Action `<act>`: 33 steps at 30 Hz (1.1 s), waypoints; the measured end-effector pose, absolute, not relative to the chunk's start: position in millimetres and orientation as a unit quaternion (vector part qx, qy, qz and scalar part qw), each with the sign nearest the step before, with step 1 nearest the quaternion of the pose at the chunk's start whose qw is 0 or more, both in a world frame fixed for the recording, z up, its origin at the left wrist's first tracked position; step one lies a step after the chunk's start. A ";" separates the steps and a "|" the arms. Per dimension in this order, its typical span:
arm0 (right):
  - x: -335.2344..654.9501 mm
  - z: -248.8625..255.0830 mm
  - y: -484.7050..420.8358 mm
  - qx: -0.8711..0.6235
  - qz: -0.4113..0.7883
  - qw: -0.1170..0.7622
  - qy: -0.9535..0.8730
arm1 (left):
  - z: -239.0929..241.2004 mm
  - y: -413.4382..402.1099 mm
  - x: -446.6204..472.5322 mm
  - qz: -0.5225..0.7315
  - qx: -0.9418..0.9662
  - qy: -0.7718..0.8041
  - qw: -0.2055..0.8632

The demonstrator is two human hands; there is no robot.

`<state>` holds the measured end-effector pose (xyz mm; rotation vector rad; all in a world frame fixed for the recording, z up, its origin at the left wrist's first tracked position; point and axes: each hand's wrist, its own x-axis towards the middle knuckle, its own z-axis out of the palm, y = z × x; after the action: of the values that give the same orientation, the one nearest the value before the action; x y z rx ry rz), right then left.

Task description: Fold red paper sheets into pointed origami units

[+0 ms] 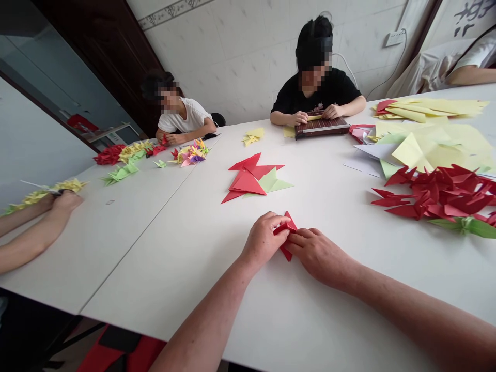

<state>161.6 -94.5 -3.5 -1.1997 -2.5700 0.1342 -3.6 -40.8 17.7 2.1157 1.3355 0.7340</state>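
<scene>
Marble-look tiled wall [240, 62] up top, dark brown door [104, 51] at upper left, and a big white table [186, 279] with a seam running across the left half of the frame. Folded red paper piece [291, 222] sits just right of centre, low over the tabletop, with both hands on it. Left hand [263, 237] has it pinched between thumb and fingertips; right hand [320, 256] has its fingers pressed together against the other side, though I can't tell if that thumb is gripping.

Just above them are some loose pointy red paper folds [248, 182], overlapping a light green paper fold [275, 181]. Right edge is the messy bit: a heap of red folded paper shapes [445, 194], with pale yellow paper sheets [434, 111] behind it. Top centre, a person in a black T-shirt [321, 98] has both hands at a brown slatted board [321, 127]. Upper left, someone in a white T-shirt [182, 116] is holding something red.
</scene>
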 end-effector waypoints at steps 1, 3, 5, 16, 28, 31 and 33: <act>161.6 -3.9 -94.6 -0.418 0.048 0.151 -0.895 | 19.4 -39.9 -2.6 0.272 0.783 0.481 0.285; 161.8 -4.9 -94.8 -0.419 0.052 0.151 -0.894 | 21.6 -38.2 -0.4 0.272 0.777 0.471 0.317; 162.2 -5.9 -95.0 -0.419 0.055 0.147 -0.894 | 22.2 -36.2 1.9 0.273 0.765 0.478 0.334; 161.5 -4.2 -95.5 -0.417 0.041 0.142 -0.897 | 23.4 -22.2 9.4 0.267 0.749 0.490 0.356; 161.3 -4.6 -94.9 -0.395 0.004 0.144 -0.907 | 20.7 -16.1 15.2 0.264 0.770 0.496 0.303; 161.7 -6.4 -94.8 -0.400 0.003 0.150 -0.904 | 25.0 -19.3 4.0 0.232 0.762 0.514 0.319; 162.2 -8.0 -94.6 -0.404 0.002 0.154 -0.902 | 25.5 -22.7 -6.4 0.202 0.753 0.546 0.307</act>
<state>162.2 -94.6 -8.0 -1.1570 -2.5851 0.0060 -6.4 -22.7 25.5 1.9907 1.4455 0.5350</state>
